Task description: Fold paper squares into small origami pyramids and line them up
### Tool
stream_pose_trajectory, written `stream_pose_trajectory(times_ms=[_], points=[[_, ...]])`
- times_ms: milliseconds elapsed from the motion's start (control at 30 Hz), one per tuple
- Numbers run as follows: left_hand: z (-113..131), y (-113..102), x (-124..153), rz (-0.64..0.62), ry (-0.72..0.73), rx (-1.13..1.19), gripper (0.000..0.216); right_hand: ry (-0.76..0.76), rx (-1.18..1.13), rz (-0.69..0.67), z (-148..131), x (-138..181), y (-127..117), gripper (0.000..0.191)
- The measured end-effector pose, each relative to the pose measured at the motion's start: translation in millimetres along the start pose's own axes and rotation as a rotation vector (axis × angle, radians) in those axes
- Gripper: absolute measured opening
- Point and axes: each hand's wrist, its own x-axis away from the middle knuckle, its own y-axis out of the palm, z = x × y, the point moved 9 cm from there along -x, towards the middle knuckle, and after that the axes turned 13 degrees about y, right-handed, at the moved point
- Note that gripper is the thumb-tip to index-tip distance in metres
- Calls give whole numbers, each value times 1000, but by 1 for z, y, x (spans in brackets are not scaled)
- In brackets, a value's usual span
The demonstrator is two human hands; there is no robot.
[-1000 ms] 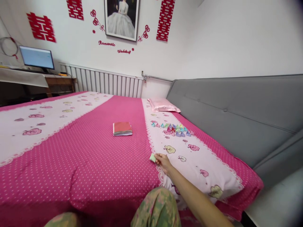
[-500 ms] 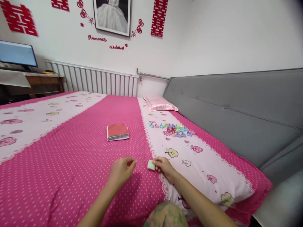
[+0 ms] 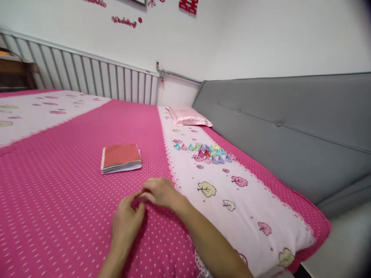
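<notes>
My left hand [image 3: 126,218] and my right hand [image 3: 160,193] meet low over the pink bedspread, fingertips against each other. Both are closed in a pinch, thumbs towards me. Whatever lies between the fingers is hidden; the green folded paper square from before does not show. Beyond my hands and to the left lies a stack of square paper [image 3: 121,155] with a red sheet on top. To the right, several small folded paper pieces [image 3: 214,152] in blue, green, pink, red and yellow stand grouped on the white printed band.
The dotted bedspread [image 3: 72,193] spreads under my hands. A pink pillow [image 3: 189,116] lies at the far end, beside the grey padded headboard [image 3: 278,116]. A white radiator [image 3: 87,71] runs along the back wall.
Both hands have come together and shifted left. The green paper square, pinched in my right hand before, is out of sight. My view has tilted down and turned slightly right.
</notes>
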Motion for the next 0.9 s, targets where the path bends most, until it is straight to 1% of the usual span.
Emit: stream_pose_trajectory(times_ms=[67,167,267,367,433,533,667,767,833,900], points=[[6,10,-3,-58,49,-91,34,-29,-39,13,7,4,8,11],[4,22,-5,-117,15,-71,34,-73,-107,23,16,9,10,13],[-4,26,-5,-125,-48,42,35,-111,-159,39,18,10,3,16],[-10,27,-4,-127,-79,164,37,-126,-194,27,16,10,-3,14],[-11,30,-2,-150,-88,274,37,-122,-241,1,14,12,-6,12],[-4,30,5,-163,-100,443,33,-86,-368,-43,13,15,-10,11],[7,22,14,-73,-145,651,28,7,-622,-98,16,19,-13,14],[15,13,16,26,-169,775,30,108,-736,-145,23,21,-9,33],[18,9,17,59,-171,807,31,163,-800,-176,27,22,-6,30],[19,7,16,71,-170,830,32,183,-893,-228,28,23,-1,25]])
